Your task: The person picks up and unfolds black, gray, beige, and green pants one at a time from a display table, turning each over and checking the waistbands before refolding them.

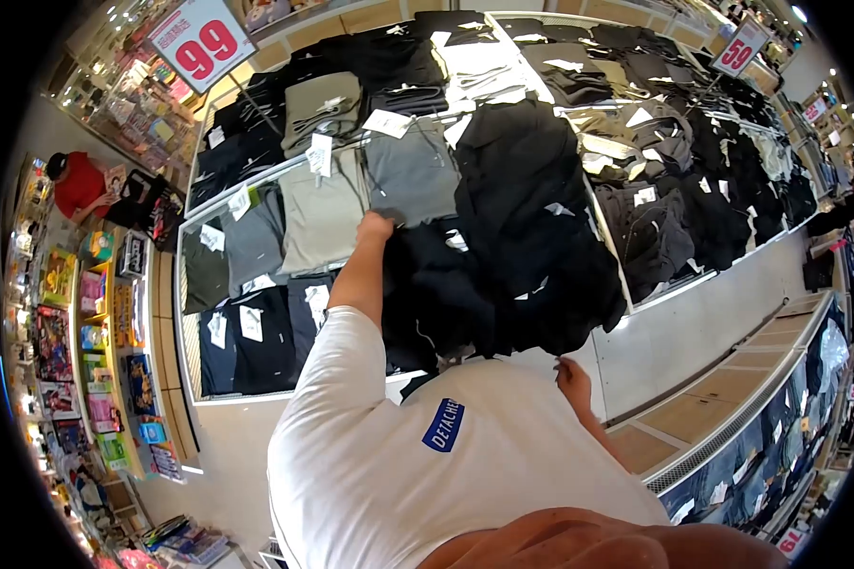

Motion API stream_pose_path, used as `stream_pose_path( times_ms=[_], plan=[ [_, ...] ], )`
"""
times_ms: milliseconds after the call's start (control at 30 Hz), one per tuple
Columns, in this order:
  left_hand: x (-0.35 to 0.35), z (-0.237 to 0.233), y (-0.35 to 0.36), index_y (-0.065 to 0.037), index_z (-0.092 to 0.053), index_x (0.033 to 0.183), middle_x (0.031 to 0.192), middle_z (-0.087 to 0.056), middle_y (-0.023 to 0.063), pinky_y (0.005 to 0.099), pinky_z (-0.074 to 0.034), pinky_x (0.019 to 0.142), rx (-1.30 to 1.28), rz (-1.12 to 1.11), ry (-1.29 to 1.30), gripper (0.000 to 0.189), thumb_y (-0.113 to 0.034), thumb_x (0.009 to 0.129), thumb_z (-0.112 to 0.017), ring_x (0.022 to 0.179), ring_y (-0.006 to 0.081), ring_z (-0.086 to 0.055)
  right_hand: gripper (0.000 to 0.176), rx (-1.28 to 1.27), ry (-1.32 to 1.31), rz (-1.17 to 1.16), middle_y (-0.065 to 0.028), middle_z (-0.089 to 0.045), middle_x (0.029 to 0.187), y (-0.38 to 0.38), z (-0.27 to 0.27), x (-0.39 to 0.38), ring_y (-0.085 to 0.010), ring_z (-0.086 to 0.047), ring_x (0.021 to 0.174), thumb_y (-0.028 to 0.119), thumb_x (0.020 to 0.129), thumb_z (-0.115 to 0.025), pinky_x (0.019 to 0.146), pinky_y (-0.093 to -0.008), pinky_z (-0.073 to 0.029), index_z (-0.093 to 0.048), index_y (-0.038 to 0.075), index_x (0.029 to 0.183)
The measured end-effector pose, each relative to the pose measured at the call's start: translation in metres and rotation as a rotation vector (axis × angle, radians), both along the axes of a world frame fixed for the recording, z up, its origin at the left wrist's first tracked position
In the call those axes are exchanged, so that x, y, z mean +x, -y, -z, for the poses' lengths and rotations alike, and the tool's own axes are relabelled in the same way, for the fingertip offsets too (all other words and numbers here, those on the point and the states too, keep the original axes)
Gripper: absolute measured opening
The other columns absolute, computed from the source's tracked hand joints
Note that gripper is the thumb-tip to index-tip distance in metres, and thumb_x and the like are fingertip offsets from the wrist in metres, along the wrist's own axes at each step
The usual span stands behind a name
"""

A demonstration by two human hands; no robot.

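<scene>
Nearest: your white cotton T-shirt with the blue rectangular chest label (443, 424) fills the bottom of the view.

Your right hand (571, 376) is just below the lower edge of the big loose black fabric garment (531, 228). Fingers are curled and at or touching the hem. Can't tell whether they actually pinch it.

Your left hand (375, 228) is out on a straight arm, at the upper-left corner of the black garment. It's fisted and in contact with the cloth. Grip not confirmed, since the fingers are hidden from this angle.

The black garment itself is unfolded and bunched, draped over the folded stacks in the middle of the white-edged display table (678, 284). It hangs down toward you between your two hands.

Touching its left edge, right by your left hand: a folded mid-grey knit top (413, 175) with a white paper tag (387, 122) at its far end.
Left of that: a folded khaki-beige top (323, 213), also tagged.
Below-left of the garment: navy and dark folded stacks with white tags.
Right of it and beyond: rows of folded black and charcoal tops.

Far left above the garment: a red and white square price sign reading 99 (200, 40).
Far right above: a smaller red and white sign reading 59 (740, 45).
Well left of the table: a shelf unit of colourful packaged goods (95, 313), with a person in a red top (78, 185) beside it.
</scene>
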State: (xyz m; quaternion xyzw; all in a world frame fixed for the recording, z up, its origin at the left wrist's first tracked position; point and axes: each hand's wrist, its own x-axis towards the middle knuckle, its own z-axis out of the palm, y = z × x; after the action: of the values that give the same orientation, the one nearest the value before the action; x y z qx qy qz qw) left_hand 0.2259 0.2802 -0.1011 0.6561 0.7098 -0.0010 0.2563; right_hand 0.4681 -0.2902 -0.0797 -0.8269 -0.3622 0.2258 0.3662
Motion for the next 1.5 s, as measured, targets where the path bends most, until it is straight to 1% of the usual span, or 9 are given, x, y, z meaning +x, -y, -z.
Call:
stream_pose_path(
  times_ms=[200, 400, 667, 733, 1067, 1200, 1300, 1400, 1500],
  plan=[
    [0.025, -0.017, 0.005, -0.008, -0.072, 0.115, 0.123, -0.069, 0.0152, 0.0461, -0.047, 0.102, 0.056, -0.053, -0.028, 0.037, -0.033, 0.095, -0.053, 0.124, 0.0354, -0.06, 0.023, -0.09, -0.002, 0.086, -0.0135, -0.074, 0.088, 0.037, 0.0, -0.007, -0.0279, -0.07, 0.072, 0.005, 0.091, -0.058, 0.068, -0.0347, -0.055, -0.069, 0.004, 0.111],
    [0.029, -0.018, -0.028, -0.002, -0.072, 0.109, 0.12, -0.068, 0.0209, 0.047, -0.052, 0.096, 0.182, 0.228, 0.083, 0.039, -0.032, 0.093, -0.053, 0.114, 0.0381, -0.065, 0.022, -0.065, -0.101, 0.042, -0.0119, -0.074, 0.087, 0.009, -0.01, 0.009, -0.0268, -0.071, 0.073, 0.006, 0.091, -0.058, 0.068, -0.0342, -0.055, -0.068, 0.002, 0.111],
    [-0.004, 0.035, -0.004, -0.006, -0.059, 0.131, 0.134, -0.061, 0.0211, 0.0462, -0.047, 0.105, 0.027, 0.168, 0.004, 0.056, -0.037, 0.085, -0.068, 0.125, 0.0399, -0.057, 0.019, -0.205, 0.06, -0.053, -0.0215, -0.071, 0.094, -0.025, -0.009, 0.032, -0.0414, -0.067, 0.092, 0.02, 0.092, -0.06, 0.08, -0.0474, -0.053, -0.069, 0.007, 0.104],
    [0.006, -0.007, 0.03, -0.009, -0.059, 0.13, 0.133, -0.063, 0.0178, 0.0481, -0.045, 0.106, 0.088, -0.056, 0.08, 0.053, -0.036, 0.086, -0.069, 0.126, 0.0419, -0.057, 0.02, -0.135, -0.004, -0.021, -0.0207, -0.071, 0.094, -0.016, 0.001, 0.032, -0.0406, -0.067, 0.092, 0.022, 0.091, -0.062, 0.08, -0.0467, -0.054, -0.071, 0.01, 0.103],
    [0.019, -0.039, 0.045, -0.012, -0.068, 0.122, 0.127, -0.067, 0.007, 0.0436, -0.044, 0.103, 0.062, -0.068, -0.194, 0.034, -0.027, 0.094, -0.055, 0.126, 0.0268, -0.057, 0.024, -0.342, -0.016, -0.033, -0.0172, -0.074, 0.096, 0.061, 0.015, 0.022, -0.0376, -0.069, 0.09, 0.019, 0.087, -0.061, 0.084, -0.0421, -0.055, -0.075, 0.008, 0.103],
    [0.016, -0.006, 0.019, -0.011, -0.067, 0.122, 0.13, -0.065, 0.0123, 0.0485, -0.045, 0.102, 0.093, -0.181, 0.046, 0.035, -0.027, 0.093, -0.056, 0.125, 0.0339, -0.057, 0.025, -0.394, -0.008, -0.034, -0.017, -0.074, 0.097, 0.084, 0.032, 0.028, -0.0381, -0.069, 0.092, 0.019, 0.085, -0.061, 0.086, -0.0429, -0.055, -0.075, 0.009, 0.103],
    [-0.003, 0.086, -0.044, -0.011, -0.067, 0.119, 0.13, -0.064, 0.0146, 0.0508, -0.044, 0.102, 0.163, -0.039, 0.232, 0.034, -0.028, 0.091, -0.057, 0.125, 0.0371, -0.057, 0.026, -0.418, 0.0, -0.021, -0.0169, -0.074, 0.098, 0.094, 0.038, 0.033, -0.0376, -0.069, 0.093, 0.019, 0.084, -0.06, 0.087, -0.0432, -0.055, -0.076, 0.01, 0.102],
    [0.017, -0.005, 0.035, -0.01, -0.067, 0.116, 0.13, -0.065, 0.0139, 0.0501, -0.044, 0.103, 0.271, -0.156, 0.134, 0.033, -0.03, 0.091, -0.058, 0.125, 0.0363, -0.057, 0.027, -0.469, 0.014, 0.007, -0.0168, -0.074, 0.098, 0.108, 0.058, 0.041, -0.0371, -0.069, 0.093, 0.02, 0.083, -0.06, 0.087, -0.043, -0.055, -0.077, 0.012, 0.101],
    [0.024, -0.021, 0.045, -0.011, -0.067, 0.118, 0.129, -0.065, 0.0132, 0.0498, -0.043, 0.104, 0.18, -0.074, -0.105, 0.035, -0.032, 0.091, -0.059, 0.125, 0.0355, -0.057, 0.028, -0.586, -0.02, -0.007, -0.0155, -0.073, 0.105, 0.127, 0.071, 0.051, -0.0357, -0.068, 0.101, 0.022, 0.085, -0.058, 0.089, -0.0425, -0.054, -0.076, 0.014, 0.104]
  ],
)
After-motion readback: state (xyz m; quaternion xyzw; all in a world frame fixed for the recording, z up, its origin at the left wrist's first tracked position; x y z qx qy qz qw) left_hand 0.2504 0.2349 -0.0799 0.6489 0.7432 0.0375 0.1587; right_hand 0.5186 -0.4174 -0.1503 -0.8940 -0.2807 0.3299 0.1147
